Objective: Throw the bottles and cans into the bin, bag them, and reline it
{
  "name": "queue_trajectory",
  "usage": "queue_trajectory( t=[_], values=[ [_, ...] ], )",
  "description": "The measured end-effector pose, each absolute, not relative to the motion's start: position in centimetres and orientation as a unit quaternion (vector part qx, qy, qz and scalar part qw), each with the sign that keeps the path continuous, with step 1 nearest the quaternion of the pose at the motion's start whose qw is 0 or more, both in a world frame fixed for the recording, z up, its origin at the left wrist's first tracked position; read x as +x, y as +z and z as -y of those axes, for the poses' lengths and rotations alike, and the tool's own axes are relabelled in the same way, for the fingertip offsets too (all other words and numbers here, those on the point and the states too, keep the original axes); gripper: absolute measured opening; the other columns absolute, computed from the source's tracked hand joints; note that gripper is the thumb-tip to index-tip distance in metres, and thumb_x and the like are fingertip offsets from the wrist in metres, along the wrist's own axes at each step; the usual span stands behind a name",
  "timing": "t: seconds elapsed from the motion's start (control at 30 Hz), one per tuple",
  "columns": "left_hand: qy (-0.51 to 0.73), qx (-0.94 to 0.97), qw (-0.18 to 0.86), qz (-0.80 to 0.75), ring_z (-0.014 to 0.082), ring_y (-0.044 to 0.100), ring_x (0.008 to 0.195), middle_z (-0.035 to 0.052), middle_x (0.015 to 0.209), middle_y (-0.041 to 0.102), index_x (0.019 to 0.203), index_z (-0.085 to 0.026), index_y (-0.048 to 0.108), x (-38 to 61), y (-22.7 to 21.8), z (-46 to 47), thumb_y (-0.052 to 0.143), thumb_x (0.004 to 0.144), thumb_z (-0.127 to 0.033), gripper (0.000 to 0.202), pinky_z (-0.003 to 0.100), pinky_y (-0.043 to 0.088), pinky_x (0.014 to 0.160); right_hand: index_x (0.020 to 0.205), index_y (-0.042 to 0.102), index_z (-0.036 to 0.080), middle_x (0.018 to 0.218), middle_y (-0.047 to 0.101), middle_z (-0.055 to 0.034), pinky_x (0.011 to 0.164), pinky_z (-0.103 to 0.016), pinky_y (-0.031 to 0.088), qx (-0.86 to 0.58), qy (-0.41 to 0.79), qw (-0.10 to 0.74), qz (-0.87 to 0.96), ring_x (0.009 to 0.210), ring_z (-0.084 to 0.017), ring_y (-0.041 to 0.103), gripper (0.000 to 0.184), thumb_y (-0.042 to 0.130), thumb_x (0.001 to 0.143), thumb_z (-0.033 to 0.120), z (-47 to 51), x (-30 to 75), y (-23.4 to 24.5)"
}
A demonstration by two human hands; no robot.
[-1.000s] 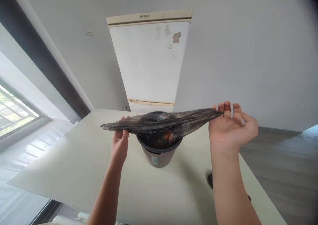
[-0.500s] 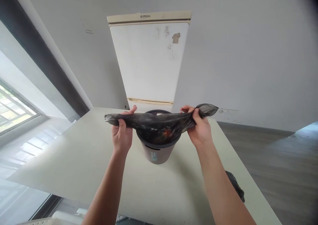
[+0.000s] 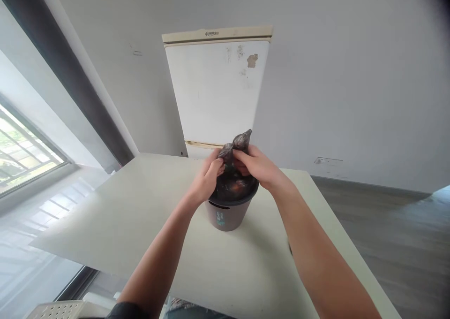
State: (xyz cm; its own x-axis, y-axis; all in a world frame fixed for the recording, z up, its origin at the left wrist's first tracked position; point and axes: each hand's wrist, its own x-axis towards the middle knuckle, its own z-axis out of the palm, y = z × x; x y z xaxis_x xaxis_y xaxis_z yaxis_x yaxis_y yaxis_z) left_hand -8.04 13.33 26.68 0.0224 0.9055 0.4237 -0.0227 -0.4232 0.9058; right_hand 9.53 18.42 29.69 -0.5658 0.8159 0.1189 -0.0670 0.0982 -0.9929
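A: Where is passage open?
B: Left of the bin (image 3: 227,219), wide tabletop (image 3: 116,206); also in front of it, between the forearms. Right of the right forearm (image 3: 309,234), a narrower strip up to the edge.
A: Obstructions?
B: Bin mouth taken up by the black bag (image 3: 235,186); left hand (image 3: 206,177) and right hand (image 3: 259,168) flank its gathered top, blocking both sides. Fridge (image 3: 218,91) limits reach beyond the far edge. Small dark item (image 3: 290,247), mostly hidden, beside the right forearm.
A: Overhead?
B: Open above the bag's tips.
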Motion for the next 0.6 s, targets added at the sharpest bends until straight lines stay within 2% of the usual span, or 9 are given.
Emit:
queue_trajectory(
  t=[0.1,0.17,0.23,0.3,0.33,0.37,0.43,0.53,0.6],
  values=[
    [0.599,0.614,0.276,-0.433,0.0125,0.046,0.062,-0.0020,0.065,0.049,0.085,-0.020,0.068,-8.2,26.5,-13.1,0.054,0.100,-0.027,0.022,0.026,0.040,0.060,0.091,0.055,0.025,0.066,0.042,0.0048,0.050,-0.028,0.025,-0.289,0.611,0.396,0.621,0.053,-0.013,0.031,0.016,0.052,0.093,0.041,-18.7,9.0,29.3],
    [0.601,0.619,0.254,-0.438,0.0125,0.051,0.063,0.0004,0.071,0.060,0.086,-0.019,0.073,-8.5,26.4,-12.8,0.059,0.096,-0.023,0.018,0.026,0.042,0.060,0.089,0.056,0.024,0.065,0.045,0.0043,0.051,-0.029,0.027,-0.304,0.570,0.400,0.650,0.054,-0.014,0.036,0.012,0.049,0.090,0.034,-18.9,9.1,28.9],
    [0.599,0.630,0.268,-0.416,0.0148,0.063,0.072,0.0075,0.101,0.074,0.090,-0.019,0.079,-8.7,26.4,-12.7,0.063,0.092,-0.022,0.017,0.027,0.049,0.063,0.083,0.058,0.023,0.066,0.053,0.0022,0.057,-0.029,0.035,-0.319,0.481,0.385,0.721,0.061,-0.016,0.046,0.009,0.052,0.088,0.027,-18.9,9.1,28.5],
    [0.585,0.649,0.284,-0.395,0.0201,0.072,0.087,0.0121,0.134,0.071,0.088,-0.019,0.082,-8.6,26.6,-12.6,0.067,0.088,-0.021,0.015,0.029,0.055,0.068,0.077,0.061,0.022,0.075,0.066,-0.0014,0.066,-0.031,0.043,-0.300,0.403,0.336,0.797,0.073,-0.019,0.057,0.011,0.053,0.086,0.021,-18.6,9.1,28.3],
    [0.570,0.661,0.292,-0.391,0.0225,0.073,0.091,0.0128,0.140,0.069,0.085,-0.020,0.083,-8.6,26.7,-12.5,0.068,0.086,-0.021,0.015,0.030,0.056,0.068,0.077,0.063,0.022,0.081,0.070,-0.0025,0.070,-0.032,0.045,-0.282,0.382,0.305,0.826,0.078,-0.020,0.060,0.013,0.054,0.085,0.020,-18.5,9.0,28.3],
    [0.554,0.673,0.299,-0.388,0.0239,0.075,0.090,0.0135,0.137,0.072,0.082,-0.020,0.083,-8.5,26.8,-12.4,0.069,0.085,-0.020,0.014,0.030,0.057,0.067,0.077,0.066,0.022,0.085,0.073,-0.0031,0.073,-0.032,0.046,-0.260,0.373,0.274,0.847,0.082,-0.021,0.062,0.015,0.054,0.085,0.018,-18.3,9.0,28.4],
    [0.539,0.686,0.301,-0.384,0.0229,0.074,0.078,0.0133,0.116,0.079,0.080,-0.020,0.083,-8.4,27.0,-12.3,0.069,0.084,-0.019,0.014,0.029,0.056,0.060,0.077,0.068,0.023,0.087,0.074,-0.0034,0.077,-0.033,0.048,-0.220,0.372,0.238,0.870,0.085,-0.022,0.065,0.017,0.055,0.085,0.017,-18.0,8.9,28.7],
    [0.559,0.666,0.296,-0.394,0.0164,0.065,0.058,0.0074,0.084,0.079,0.088,-0.020,0.084,-8.2,26.9,-12.3,0.063,0.086,-0.017,0.022,0.029,0.055,0.059,0.074,0.066,0.023,0.090,0.073,-0.0027,0.082,-0.034,0.049,-0.214,0.377,0.252,0.865,0.089,-0.021,0.065,0.020,0.053,0.086,0.016,-17.6,9.0,28.9],
    [0.587,0.630,0.277,-0.426,0.0147,0.063,0.056,0.0030,0.071,0.075,0.093,-0.018,0.085,-7.9,26.6,-12.4,0.060,0.086,-0.014,0.027,0.028,0.055,0.064,0.083,0.065,0.024,0.093,0.073,-0.0012,0.080,-0.033,0.048,-0.254,0.395,0.280,0.837,0.086,-0.020,0.064,0.013,0.054,0.089,0.019,-17.1,9.3,28.7]
  ],
)
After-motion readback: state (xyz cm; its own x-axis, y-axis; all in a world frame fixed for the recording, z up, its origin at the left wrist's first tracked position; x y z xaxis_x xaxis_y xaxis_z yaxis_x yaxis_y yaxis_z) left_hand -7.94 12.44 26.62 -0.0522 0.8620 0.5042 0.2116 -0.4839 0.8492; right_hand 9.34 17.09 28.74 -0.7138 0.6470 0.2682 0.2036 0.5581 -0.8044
